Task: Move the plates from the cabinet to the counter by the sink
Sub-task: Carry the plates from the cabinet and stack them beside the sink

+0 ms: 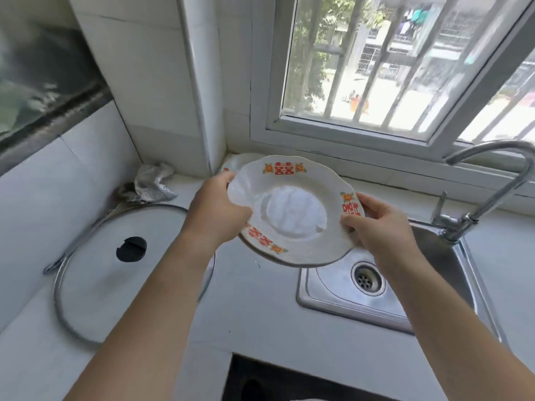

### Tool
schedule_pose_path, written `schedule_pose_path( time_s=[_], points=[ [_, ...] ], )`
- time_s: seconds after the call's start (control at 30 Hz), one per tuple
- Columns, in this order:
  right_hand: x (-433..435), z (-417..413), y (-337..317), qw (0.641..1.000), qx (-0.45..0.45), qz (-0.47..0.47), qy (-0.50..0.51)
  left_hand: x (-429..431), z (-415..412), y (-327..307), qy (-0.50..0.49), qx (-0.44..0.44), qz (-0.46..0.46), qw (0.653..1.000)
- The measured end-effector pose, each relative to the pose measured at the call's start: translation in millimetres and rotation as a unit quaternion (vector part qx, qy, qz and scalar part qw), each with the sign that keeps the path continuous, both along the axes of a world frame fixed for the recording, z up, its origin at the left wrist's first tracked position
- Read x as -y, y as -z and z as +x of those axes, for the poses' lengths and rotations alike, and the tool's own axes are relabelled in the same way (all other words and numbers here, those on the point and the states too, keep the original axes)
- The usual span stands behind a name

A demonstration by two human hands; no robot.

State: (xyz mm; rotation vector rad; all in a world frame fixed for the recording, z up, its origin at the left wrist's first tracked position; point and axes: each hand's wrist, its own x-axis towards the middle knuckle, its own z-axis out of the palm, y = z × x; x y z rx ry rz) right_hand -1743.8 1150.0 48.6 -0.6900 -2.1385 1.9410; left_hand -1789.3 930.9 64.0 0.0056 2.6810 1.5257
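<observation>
Both hands are gripping one scalloped white ceramic plate [292, 209] with red and orange rim motifs.

The left hand [215, 211] and right hand [382, 224] are clasping opposite edges, holding the plate tilted in the air above the white counter [254, 302], just left of the stainless steel sink [373, 287]. A round glass lid [115, 264] is lying farther left of the sink.

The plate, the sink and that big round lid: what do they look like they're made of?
Plate: probably glazed ceramic, glossy white with printed red and orange motifs on a scalloped rim.
Sink: brushed stainless steel, grey with soft reflections.
Lid: apparently frosted glass in a shiny metal rim, with a dark knob.
</observation>
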Motion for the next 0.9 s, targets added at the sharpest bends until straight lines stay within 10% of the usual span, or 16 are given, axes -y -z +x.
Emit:
schedule_pose_path(
  time_s=[0.9],
  points=[
    [-35,-214,61,0.992,0.052,0.054,-0.097,-40,-186,67,-0.070,0.064,-0.066,0.993]
  ],
)
